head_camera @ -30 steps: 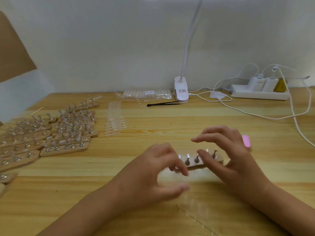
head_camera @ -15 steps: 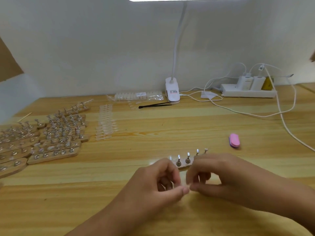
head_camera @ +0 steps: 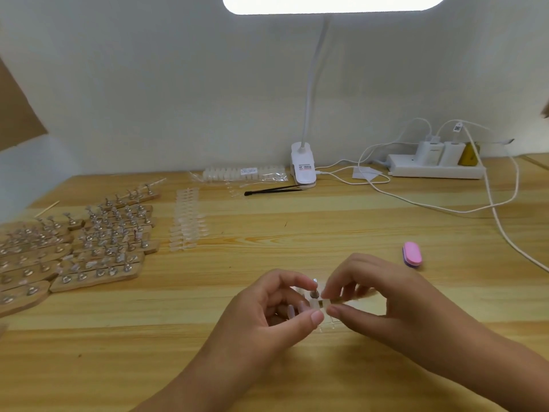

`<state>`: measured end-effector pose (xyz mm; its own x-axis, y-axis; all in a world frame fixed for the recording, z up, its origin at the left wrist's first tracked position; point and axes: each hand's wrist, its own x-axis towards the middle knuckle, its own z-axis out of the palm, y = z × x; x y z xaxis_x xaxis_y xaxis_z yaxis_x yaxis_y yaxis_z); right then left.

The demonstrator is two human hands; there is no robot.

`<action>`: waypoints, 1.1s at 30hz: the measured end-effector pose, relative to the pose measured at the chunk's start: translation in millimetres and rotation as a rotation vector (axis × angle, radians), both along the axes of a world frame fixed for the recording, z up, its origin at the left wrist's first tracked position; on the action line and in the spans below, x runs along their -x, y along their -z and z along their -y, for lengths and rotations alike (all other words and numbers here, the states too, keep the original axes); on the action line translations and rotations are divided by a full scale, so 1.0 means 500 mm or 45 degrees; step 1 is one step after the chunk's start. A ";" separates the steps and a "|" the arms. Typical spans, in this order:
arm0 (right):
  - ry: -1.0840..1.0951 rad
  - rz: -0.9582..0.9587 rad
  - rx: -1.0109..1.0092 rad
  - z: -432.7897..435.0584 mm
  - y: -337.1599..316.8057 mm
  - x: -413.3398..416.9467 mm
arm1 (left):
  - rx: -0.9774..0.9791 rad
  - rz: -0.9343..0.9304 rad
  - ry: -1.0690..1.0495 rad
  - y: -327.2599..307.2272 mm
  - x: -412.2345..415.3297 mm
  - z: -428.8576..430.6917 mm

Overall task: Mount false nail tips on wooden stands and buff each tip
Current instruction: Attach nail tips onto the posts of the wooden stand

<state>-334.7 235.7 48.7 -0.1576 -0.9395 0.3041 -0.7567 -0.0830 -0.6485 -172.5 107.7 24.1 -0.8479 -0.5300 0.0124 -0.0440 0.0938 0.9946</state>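
Observation:
Low in the middle of the table, my left hand [head_camera: 276,310] and my right hand [head_camera: 383,298] meet over a clear strip of false nail tips [head_camera: 319,304]. Both pinch it between thumb and forefinger, fingertips almost touching. Just behind them stands a small wooden stand [head_camera: 315,288] with metal pegs, mostly hidden by my fingers. A pink buffer block [head_camera: 412,253] lies on the table to the right of my right hand.
Several wooden stands with pegs [head_camera: 98,248] crowd the left side. Loose strips of clear tips [head_camera: 187,223] lie beside them. At the back are a bag of tips [head_camera: 246,173], black tweezers [head_camera: 273,190], a clip lamp [head_camera: 303,168], a power strip [head_camera: 433,169] and trailing white cables [head_camera: 505,233].
My hands have come together from apart and now pinch the tip strip between them. The camera has tilted upward, so the lamp head shows at the top.

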 end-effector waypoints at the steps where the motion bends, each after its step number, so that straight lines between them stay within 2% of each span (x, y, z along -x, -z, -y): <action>1: -0.009 -0.016 0.017 -0.002 -0.003 0.000 | 0.000 0.002 0.001 -0.001 0.000 -0.001; 3: -0.049 -0.152 0.073 -0.004 -0.008 -0.004 | -0.082 0.014 -0.002 -0.003 0.001 0.001; 5: -0.082 -0.416 0.171 -0.006 -0.012 -0.010 | -0.214 0.004 -0.012 -0.009 0.002 0.002; 6: -0.079 -0.461 0.199 -0.007 -0.013 -0.011 | -0.241 -0.005 -0.014 -0.010 0.002 0.002; 7: -0.045 -0.382 0.186 -0.007 -0.016 -0.014 | -0.213 -0.017 -0.021 -0.010 0.002 0.002; 9: 0.020 0.143 0.028 -0.005 -0.030 -0.017 | 0.057 -0.092 -0.056 -0.002 -0.002 0.002; 11: -0.048 0.832 -0.227 0.002 -0.030 0.000 | 0.611 -0.279 -0.091 0.003 -0.007 0.004; 13: -0.011 1.222 -0.315 0.008 -0.016 0.020 | 1.076 -0.454 -0.050 0.005 -0.010 0.005; 14: 0.000 1.350 -0.301 0.011 -0.013 0.021 | 1.153 -0.493 -0.023 0.006 -0.011 0.005; 15: 0.002 1.433 -0.275 0.012 -0.010 0.021 | 1.105 -0.495 0.001 0.006 -0.013 0.004; 16: 0.009 1.462 -0.251 0.013 -0.007 0.020 | 0.926 -0.424 0.040 0.002 -0.014 0.001; 19: -0.007 1.337 -0.205 0.010 -0.004 0.015 | 0.038 -0.048 0.316 -0.004 -0.011 -0.001; 20: -0.022 1.241 -0.196 0.009 -0.005 0.013 | -0.108 0.024 0.384 -0.001 -0.009 0.002; 24: 0.009 0.807 -0.085 0.009 -0.003 0.000 | -0.206 0.045 0.505 0.000 -0.004 0.004; 27: 0.032 0.497 -0.010 0.010 0.007 -0.001 | -0.204 0.033 0.483 0.000 -0.003 0.000; 33: -0.026 0.294 0.097 0.007 0.013 0.009 | -0.268 0.011 0.356 -0.001 0.000 0.003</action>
<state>-339.2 232.0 42.2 -0.2121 -0.9189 0.3327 -0.5870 -0.1524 -0.7951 -172.5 106.2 24.6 -0.9602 -0.2677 -0.0799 -0.0539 -0.1033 0.9932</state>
